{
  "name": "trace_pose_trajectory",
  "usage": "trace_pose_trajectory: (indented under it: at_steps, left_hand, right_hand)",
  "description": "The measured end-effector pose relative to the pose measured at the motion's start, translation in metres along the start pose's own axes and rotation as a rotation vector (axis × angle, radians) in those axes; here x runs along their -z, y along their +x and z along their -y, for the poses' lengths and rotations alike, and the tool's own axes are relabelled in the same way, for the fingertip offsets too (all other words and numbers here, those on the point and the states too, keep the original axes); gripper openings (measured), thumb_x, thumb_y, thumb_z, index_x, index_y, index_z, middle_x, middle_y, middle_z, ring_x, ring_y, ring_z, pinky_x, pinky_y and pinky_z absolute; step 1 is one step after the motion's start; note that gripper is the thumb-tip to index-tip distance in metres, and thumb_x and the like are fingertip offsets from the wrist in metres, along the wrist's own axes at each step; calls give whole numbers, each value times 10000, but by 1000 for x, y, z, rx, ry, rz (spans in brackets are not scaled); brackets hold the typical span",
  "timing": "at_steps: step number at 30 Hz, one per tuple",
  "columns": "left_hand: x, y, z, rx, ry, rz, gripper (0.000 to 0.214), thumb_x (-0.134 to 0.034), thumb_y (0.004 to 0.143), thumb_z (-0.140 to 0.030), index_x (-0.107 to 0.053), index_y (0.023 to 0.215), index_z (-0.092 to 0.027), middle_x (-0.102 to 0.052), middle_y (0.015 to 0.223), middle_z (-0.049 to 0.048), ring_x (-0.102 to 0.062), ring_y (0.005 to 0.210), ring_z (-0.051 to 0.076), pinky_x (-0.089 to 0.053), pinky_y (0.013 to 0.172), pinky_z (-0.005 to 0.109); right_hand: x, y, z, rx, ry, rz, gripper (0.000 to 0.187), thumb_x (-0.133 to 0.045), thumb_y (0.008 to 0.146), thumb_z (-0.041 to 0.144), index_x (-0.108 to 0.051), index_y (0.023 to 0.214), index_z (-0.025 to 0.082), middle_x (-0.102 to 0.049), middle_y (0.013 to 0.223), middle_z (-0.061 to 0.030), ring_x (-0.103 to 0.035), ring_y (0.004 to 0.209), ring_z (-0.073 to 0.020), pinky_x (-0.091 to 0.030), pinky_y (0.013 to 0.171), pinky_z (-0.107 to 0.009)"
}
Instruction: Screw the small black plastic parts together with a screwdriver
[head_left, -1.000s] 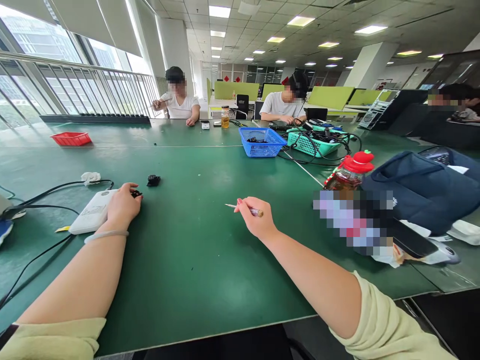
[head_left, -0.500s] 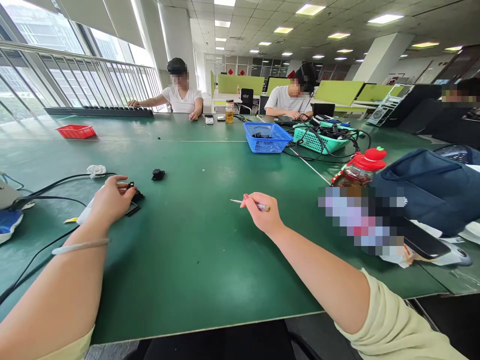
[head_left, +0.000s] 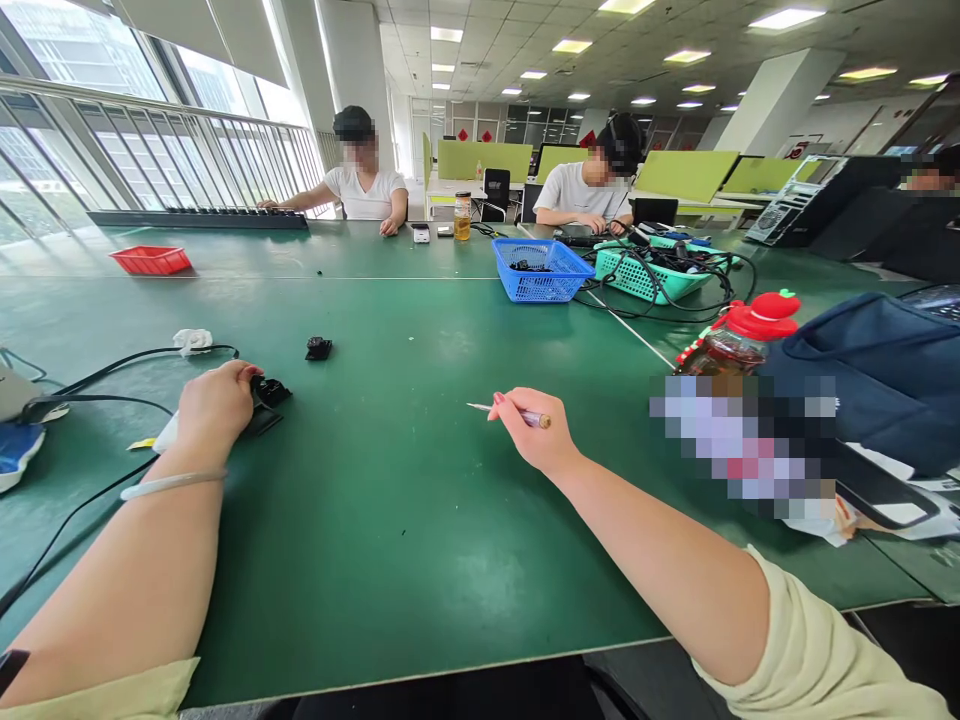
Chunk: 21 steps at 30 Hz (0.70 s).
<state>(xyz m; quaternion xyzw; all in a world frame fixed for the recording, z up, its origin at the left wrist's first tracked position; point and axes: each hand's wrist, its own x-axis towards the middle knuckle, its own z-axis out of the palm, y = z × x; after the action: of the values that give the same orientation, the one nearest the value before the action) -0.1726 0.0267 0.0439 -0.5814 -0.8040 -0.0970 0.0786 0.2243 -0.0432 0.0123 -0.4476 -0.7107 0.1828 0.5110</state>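
My left hand (head_left: 217, 408) is at the left of the green table, its fingers drawn together at the edge of some small black parts (head_left: 270, 392). Most of those fingertips are hidden, and what lies between them does not show. A white object (head_left: 166, 436) is partly covered by that wrist. In my right hand (head_left: 536, 428), held just above the table, is a small screwdriver (head_left: 535, 419) with a translucent handle, its thin metal tip pointing left. Another small black piece (head_left: 319, 348) lies alone beyond my left hand.
Black cables (head_left: 82, 385) run along the left side. Farther off are a red tray (head_left: 151, 260), a blue basket (head_left: 544, 285) and a green basket (head_left: 652, 285) heaped with cables. A red-lidded bottle (head_left: 742, 345) and dark blue bag (head_left: 885, 380) stand right. Two people sit opposite.
My left hand's fingers, stretched over the black parts before, are now drawn together at their near edge. My right hand keeps its hold on the screwdriver. The view has shifted slightly.
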Motion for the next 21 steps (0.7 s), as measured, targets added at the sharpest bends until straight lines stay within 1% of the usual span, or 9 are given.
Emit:
trace_pose_trajectory:
  at_steps: [5,8,14,21]
  left_hand:
    - [5,-4,-13,-27,33,-20,500,-276,951,-430,-642,1174,-173,-695,1093,140,-608,945,278,-413,722,322]
    - [6,-6,-18,-38,74,-21,499,-281,954,-432,-658,1145,-167,-692,1071,143,-608,925,272,-407,705,317]
    - [2,-3,-14,-35,81,-80,486,-294,959,-417,-676,1116,-160,-691,1048,142,-603,936,271,-416,708,319]
    - [-2,0,-10,-58,15,-64,467,-331,948,-408,-686,1117,-157,-666,1063,123,-587,989,257,-420,742,311]
  right_hand:
    - [0,-2,1,6,5,4,432,-490,932,419,-675,600,214,-556,526,7,-514,520,-123,-398,534,-264]
    - [-1,-2,2,5,2,21,449,-479,936,441,-670,597,217,-545,517,8,-509,512,-124,-401,527,-265]
    - [-2,-2,0,15,-8,18,452,-479,935,452,-670,599,217,-533,514,9,-519,526,-127,-410,540,-266]
    - [-3,-3,0,15,-1,18,438,-489,929,432,-681,601,215,-533,516,9,-508,520,-126,-394,534,-268]
